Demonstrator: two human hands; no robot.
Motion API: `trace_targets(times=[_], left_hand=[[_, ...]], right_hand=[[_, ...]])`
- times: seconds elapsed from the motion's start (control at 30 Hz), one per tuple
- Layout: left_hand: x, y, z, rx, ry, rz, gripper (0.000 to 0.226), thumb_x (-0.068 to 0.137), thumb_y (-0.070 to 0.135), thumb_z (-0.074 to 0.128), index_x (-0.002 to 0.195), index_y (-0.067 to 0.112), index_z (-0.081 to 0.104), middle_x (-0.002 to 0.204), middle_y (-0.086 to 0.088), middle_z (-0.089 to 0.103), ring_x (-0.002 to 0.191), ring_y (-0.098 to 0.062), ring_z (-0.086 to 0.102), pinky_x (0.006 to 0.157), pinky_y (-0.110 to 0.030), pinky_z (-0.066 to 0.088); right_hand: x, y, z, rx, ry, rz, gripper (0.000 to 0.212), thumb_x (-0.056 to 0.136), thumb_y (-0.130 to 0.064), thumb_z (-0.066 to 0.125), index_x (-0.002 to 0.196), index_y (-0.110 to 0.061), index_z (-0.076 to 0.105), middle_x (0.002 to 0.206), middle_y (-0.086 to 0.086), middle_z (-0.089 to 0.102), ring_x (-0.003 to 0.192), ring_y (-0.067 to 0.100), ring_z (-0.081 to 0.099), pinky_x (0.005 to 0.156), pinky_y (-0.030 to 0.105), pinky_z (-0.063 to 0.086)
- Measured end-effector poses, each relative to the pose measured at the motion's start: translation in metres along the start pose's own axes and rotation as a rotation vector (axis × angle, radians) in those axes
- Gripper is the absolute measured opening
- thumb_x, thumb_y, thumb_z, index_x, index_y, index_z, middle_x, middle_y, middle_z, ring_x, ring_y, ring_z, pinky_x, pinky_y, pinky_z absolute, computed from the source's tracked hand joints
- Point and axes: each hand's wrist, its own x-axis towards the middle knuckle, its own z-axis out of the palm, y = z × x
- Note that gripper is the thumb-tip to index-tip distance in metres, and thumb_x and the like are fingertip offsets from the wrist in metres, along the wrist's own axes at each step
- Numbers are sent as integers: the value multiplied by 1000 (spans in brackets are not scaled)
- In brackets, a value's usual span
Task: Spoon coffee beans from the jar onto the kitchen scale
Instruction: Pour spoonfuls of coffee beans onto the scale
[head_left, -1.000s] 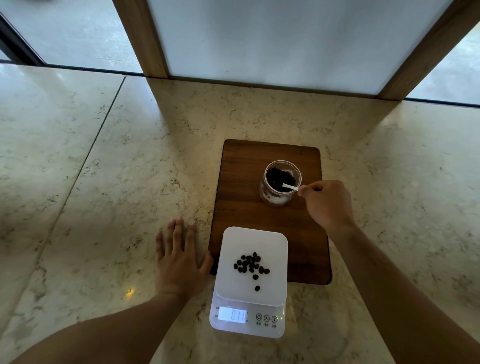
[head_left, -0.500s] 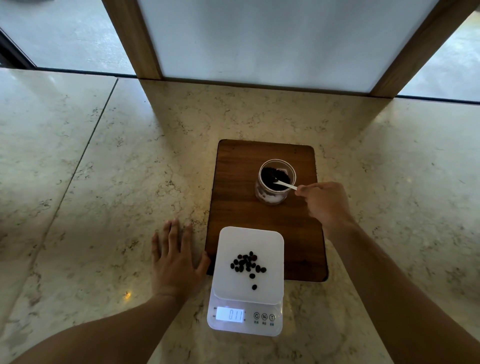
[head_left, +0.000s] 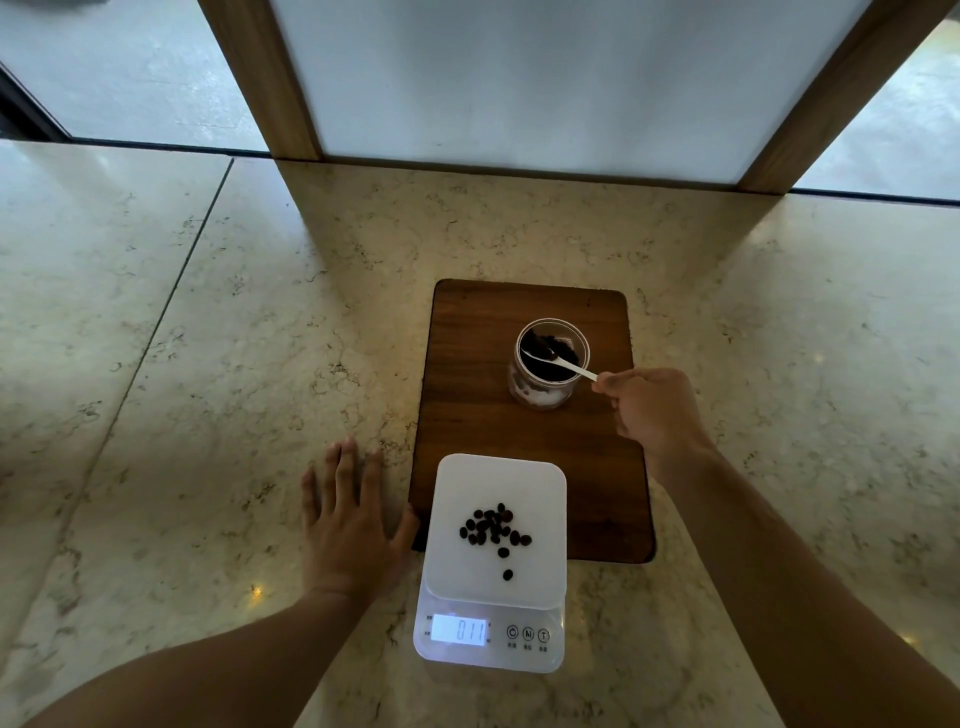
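White plastic made up the small spoon (head_left: 558, 362), whose bowl sat among the coffee beans inside the open glass jar (head_left: 549, 364). The right hand (head_left: 655, 410) pinched the end of the handle between fingertips, just to the right of the jar. The handle ran from that hand up and leftward across the jar's mouth, so its long axis pointed away from the scale (head_left: 493, 551).

The jar stood on the far half of a wooden board (head_left: 519, 431). The scale lay nearer the person than the jar and a little to its left, overlapping the board's near edge. A loose cluster of beans (head_left: 493, 527) already rested on its white platform, and the lit display (head_left: 460, 630) showed digits.

The left hand (head_left: 353, 525) lay flat and open on the marble counter (head_left: 208, 415), holding nothing, just left of the scale, thumb near the board's corner.

Judging by this, the scoop was mid-dip. The next load would need lifting clear of the jar's rim, then drawing back toward the person to reach the platform. The right hand alone was placed to do it.
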Motion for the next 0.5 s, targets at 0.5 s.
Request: trace_targets(times=[0.5], left_hand=[[1,-2,4,0,30,2,82,86,61,26,152,12,24,161,-19,18,151,-29,1,121,-55,5]], right_hand=[[-14,14,-23,12,12,-60,16,91,-19,64,83,-11,74,63,4,54,58,18,44,51,30,35]])
